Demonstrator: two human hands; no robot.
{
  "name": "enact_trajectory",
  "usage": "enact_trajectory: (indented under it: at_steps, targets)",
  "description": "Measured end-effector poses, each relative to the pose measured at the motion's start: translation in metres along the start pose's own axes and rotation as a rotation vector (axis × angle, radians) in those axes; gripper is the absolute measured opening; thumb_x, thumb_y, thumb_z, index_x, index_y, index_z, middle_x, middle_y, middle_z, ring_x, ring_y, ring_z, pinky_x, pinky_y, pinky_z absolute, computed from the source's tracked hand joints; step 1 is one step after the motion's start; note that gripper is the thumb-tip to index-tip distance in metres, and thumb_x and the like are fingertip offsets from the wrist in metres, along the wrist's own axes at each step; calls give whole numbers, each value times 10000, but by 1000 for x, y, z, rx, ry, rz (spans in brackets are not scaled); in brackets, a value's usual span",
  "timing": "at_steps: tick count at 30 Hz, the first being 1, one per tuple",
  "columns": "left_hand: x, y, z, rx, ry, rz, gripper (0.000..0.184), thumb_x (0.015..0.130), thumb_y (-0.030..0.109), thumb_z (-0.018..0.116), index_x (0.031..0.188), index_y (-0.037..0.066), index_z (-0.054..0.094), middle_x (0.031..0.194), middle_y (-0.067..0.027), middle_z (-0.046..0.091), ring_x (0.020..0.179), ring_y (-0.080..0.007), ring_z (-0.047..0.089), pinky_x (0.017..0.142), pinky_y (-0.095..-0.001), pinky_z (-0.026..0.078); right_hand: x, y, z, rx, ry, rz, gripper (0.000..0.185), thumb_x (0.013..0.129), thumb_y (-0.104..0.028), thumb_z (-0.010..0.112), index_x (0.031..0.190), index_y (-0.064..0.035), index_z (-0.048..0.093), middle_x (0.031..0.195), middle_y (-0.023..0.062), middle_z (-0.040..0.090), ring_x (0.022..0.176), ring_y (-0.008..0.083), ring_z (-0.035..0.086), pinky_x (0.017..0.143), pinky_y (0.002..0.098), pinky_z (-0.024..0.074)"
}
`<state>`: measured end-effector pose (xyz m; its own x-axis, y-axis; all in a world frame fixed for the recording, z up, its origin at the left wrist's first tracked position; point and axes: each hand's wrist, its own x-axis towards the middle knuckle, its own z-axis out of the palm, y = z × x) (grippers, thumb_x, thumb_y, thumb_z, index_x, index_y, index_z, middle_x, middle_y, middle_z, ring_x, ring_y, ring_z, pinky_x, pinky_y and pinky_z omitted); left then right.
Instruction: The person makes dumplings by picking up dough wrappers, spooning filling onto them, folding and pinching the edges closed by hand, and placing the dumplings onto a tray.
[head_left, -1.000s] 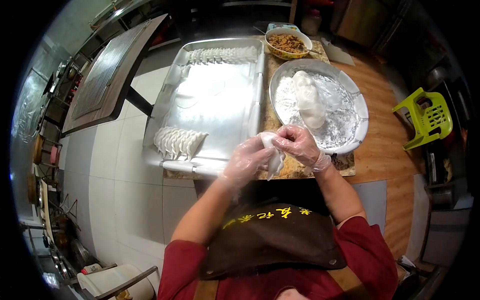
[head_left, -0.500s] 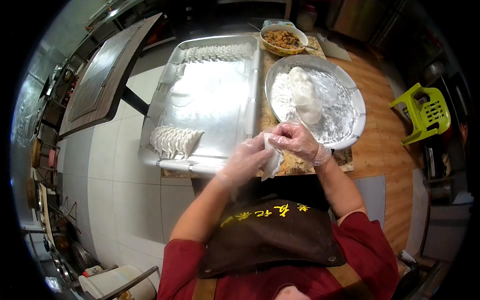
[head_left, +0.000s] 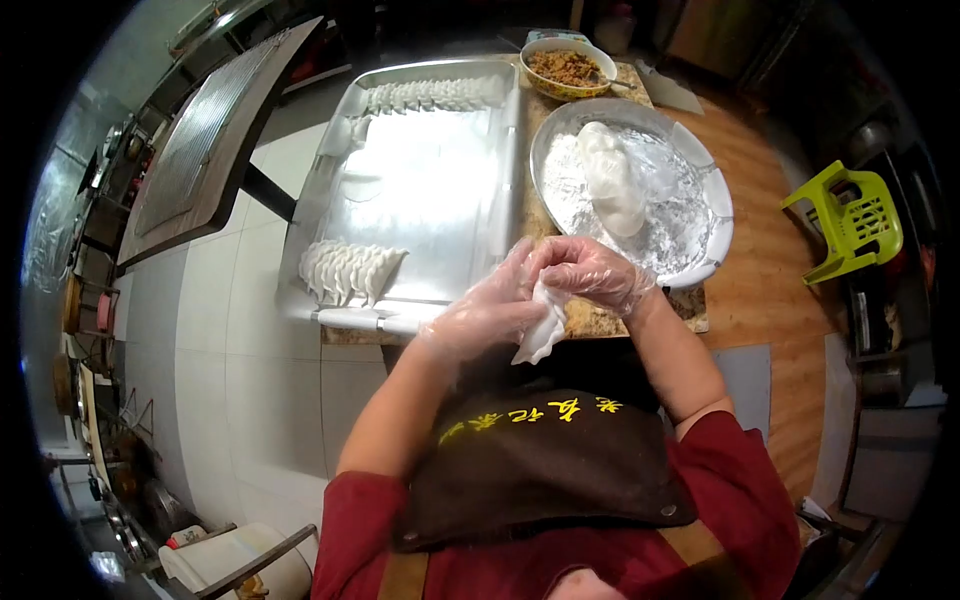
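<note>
Between my two plastic-gloved hands hangs a white dumpling [head_left: 541,335] with a pleated edge, low in front of the apron. My left hand [head_left: 497,300] is closed around its left side. From the right, the fingers of my right hand [head_left: 585,275] pinch its upper edge. Whatever lies inside the folded dough is hidden. Just left of my hands, a metal tray [head_left: 440,240] carries a row of pleated dumplings [head_left: 350,272] at its near left corner and another row [head_left: 435,94] along its far end.
Right of the tray stands a wide basin [head_left: 545,150] with white flour and a long dough lump [head_left: 610,180]. Behind it is a bowl of brown filling [head_left: 565,70] with a spoon. A green plastic stool [head_left: 855,222] stands right; a dark table [head_left: 215,130] stands left.
My fingers have shifted along the dumpling's edge, the right hand drawing closer to the left. The dumpling hangs slightly lower and turned. The tray and basin appear a little higher in view.
</note>
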<state>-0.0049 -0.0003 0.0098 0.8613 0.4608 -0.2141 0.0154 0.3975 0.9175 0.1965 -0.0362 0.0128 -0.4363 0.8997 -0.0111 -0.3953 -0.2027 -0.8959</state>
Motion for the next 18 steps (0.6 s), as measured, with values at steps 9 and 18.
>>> enact_trajectory:
  at_steps: [9, 18]
  targets:
    - [4, -15, -5, -88, -59, 92, 899, 887, 59, 586, 1502, 2, -66, 826, -14, 495, 693, -58, 453, 593, -198, 396, 0, -11, 8, -201, 87, -12, 137, 849, -125, 708, 836, -35, 605, 767, 24, 604, 654, 79, 515, 592, 235, 421]
    - [-14, 12, 11, -144, 383, 55, 744, 929, 102, 575, 1511, 40, 116, 971, -113, 599, 847, -122, 606, 615, -213, 485, 15, -2, -5, -294, 290, -125, 393, 901, -288, 672, 1135, 17, 593, 947, 80, 623, 895, 120, 603, 753, 262, 520]
